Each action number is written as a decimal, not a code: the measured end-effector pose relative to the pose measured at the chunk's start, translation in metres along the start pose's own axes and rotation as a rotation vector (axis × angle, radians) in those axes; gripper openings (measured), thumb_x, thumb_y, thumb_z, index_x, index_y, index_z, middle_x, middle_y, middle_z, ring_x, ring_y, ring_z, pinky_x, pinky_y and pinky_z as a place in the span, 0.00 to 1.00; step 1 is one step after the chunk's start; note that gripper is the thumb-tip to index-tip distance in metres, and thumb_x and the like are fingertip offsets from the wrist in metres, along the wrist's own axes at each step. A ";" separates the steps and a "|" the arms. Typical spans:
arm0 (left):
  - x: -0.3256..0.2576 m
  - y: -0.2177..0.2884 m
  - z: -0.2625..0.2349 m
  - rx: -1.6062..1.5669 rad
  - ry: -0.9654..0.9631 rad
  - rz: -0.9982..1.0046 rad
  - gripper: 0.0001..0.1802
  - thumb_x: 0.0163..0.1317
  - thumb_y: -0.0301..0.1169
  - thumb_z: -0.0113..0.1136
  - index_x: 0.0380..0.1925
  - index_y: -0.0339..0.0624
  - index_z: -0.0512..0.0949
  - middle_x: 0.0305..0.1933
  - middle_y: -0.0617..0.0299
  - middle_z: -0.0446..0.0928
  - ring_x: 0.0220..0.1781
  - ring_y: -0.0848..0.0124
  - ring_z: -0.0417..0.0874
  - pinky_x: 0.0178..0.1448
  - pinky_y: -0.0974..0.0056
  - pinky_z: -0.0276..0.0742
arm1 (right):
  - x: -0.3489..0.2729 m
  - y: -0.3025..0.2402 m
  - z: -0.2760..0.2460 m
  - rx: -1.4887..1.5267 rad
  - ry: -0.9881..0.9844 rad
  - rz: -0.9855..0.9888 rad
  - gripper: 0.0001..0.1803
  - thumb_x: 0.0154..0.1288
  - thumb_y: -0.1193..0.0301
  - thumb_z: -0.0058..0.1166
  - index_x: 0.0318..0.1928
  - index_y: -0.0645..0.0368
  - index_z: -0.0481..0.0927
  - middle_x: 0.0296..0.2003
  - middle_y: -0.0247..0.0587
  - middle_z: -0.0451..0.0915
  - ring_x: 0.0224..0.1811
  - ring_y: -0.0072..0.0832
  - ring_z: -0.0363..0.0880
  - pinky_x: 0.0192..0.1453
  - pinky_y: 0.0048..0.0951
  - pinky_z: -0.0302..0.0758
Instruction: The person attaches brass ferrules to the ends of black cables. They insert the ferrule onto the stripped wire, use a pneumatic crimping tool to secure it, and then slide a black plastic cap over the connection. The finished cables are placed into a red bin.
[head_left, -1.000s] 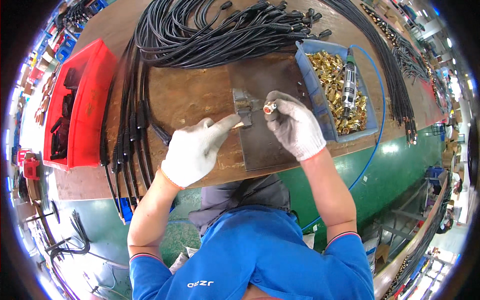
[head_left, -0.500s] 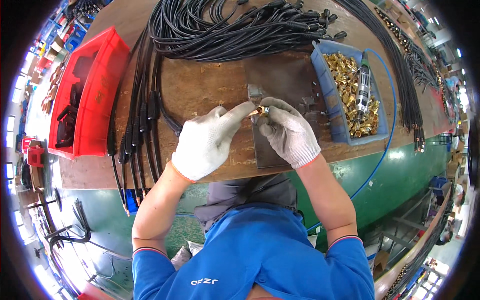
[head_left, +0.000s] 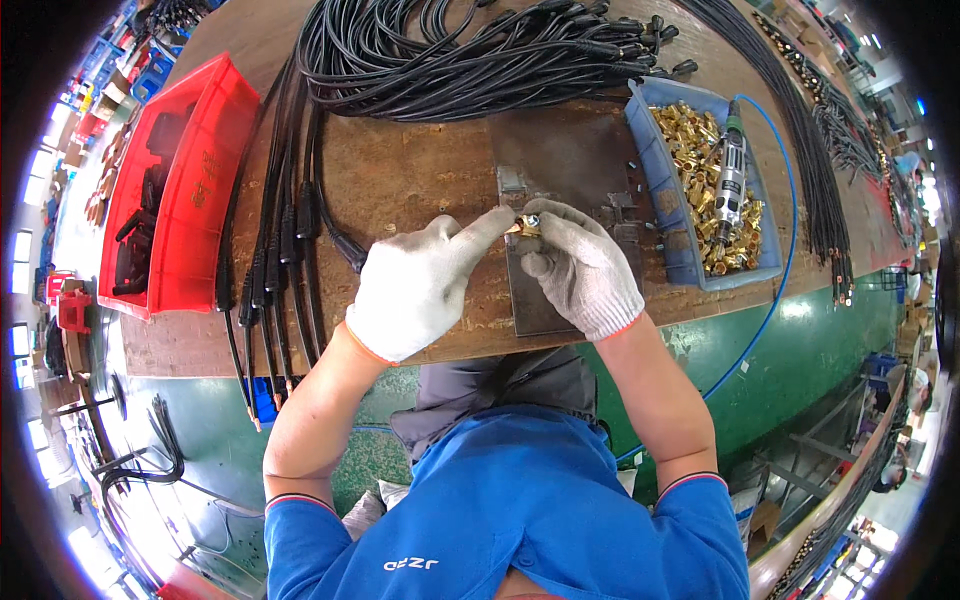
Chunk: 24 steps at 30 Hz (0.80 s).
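Both my hands wear white knit gloves and meet over the dark metal plate [head_left: 540, 300] at the table's near side. A small brass fitting [head_left: 522, 227] with a silvery end sits between my fingertips. My left hand [head_left: 420, 280] pinches its left side between thumb and forefinger. On the other side, my right hand [head_left: 585, 262] grips the silvery end, its fingers curled. Part of the fitting is hidden by the fingers. To the right, a blue bin [head_left: 668, 215] is filled with brass fittings [head_left: 690, 140], and a pneumatic screwdriver [head_left: 731, 185] lies on top of them.
A red bin [head_left: 205, 190] with black parts stands at the left. Black cables [head_left: 430, 85] lie bundled at the back; several more [head_left: 285, 240] hang over the near left edge. A blue air hose [head_left: 790, 210] curves off the right side. Small metal bits [head_left: 630, 200] lie beside the blue bin.
My hands stay together at nearly the same spot. The fitting is slightly turned between my fingertips, and the whole view has shifted a little.
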<state>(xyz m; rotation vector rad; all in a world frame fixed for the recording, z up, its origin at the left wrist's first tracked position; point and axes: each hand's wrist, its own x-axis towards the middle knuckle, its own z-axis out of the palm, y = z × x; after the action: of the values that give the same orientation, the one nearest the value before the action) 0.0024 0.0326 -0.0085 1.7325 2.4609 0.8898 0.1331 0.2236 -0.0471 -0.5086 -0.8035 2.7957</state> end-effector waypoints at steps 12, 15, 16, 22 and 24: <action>-0.003 0.003 0.004 0.237 -0.062 0.078 0.38 0.56 0.24 0.63 0.71 0.56 0.79 0.29 0.57 0.77 0.27 0.55 0.84 0.31 0.50 0.81 | -0.002 -0.003 -0.011 -0.137 0.084 0.007 0.16 0.77 0.72 0.63 0.58 0.70 0.83 0.46 0.44 0.88 0.38 0.32 0.91 0.44 0.32 0.91; -0.004 0.002 0.007 0.238 -0.069 0.083 0.37 0.56 0.25 0.63 0.70 0.56 0.79 0.29 0.57 0.77 0.27 0.55 0.85 0.32 0.50 0.81 | -0.002 -0.004 -0.008 -0.182 0.116 -0.008 0.16 0.77 0.72 0.63 0.57 0.70 0.83 0.46 0.45 0.89 0.38 0.32 0.91 0.45 0.32 0.91; -0.003 0.002 0.007 0.245 -0.080 0.077 0.37 0.56 0.25 0.64 0.70 0.56 0.79 0.29 0.57 0.77 0.27 0.55 0.85 0.32 0.50 0.81 | -0.001 -0.005 -0.010 -0.213 0.110 0.003 0.16 0.77 0.72 0.63 0.58 0.70 0.83 0.46 0.45 0.89 0.38 0.32 0.91 0.45 0.32 0.91; -0.002 -0.004 0.005 0.079 -0.126 0.012 0.24 0.66 0.29 0.66 0.64 0.51 0.82 0.33 0.52 0.83 0.34 0.52 0.89 0.36 0.50 0.84 | -0.001 -0.017 0.000 -0.502 0.093 0.033 0.17 0.76 0.71 0.64 0.58 0.70 0.84 0.44 0.44 0.90 0.41 0.29 0.90 0.44 0.30 0.88; -0.002 -0.011 0.006 -0.020 -0.118 -0.012 0.18 0.70 0.32 0.66 0.59 0.48 0.84 0.35 0.49 0.86 0.37 0.50 0.89 0.40 0.49 0.85 | 0.001 -0.018 0.002 -0.594 0.066 0.047 0.17 0.76 0.70 0.65 0.57 0.69 0.85 0.44 0.42 0.90 0.42 0.25 0.89 0.45 0.28 0.86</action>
<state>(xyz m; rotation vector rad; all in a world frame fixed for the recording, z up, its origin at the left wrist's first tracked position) -0.0041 0.0312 -0.0193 1.7090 2.3772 0.7844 0.1332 0.2377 -0.0358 -0.7055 -1.6293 2.5259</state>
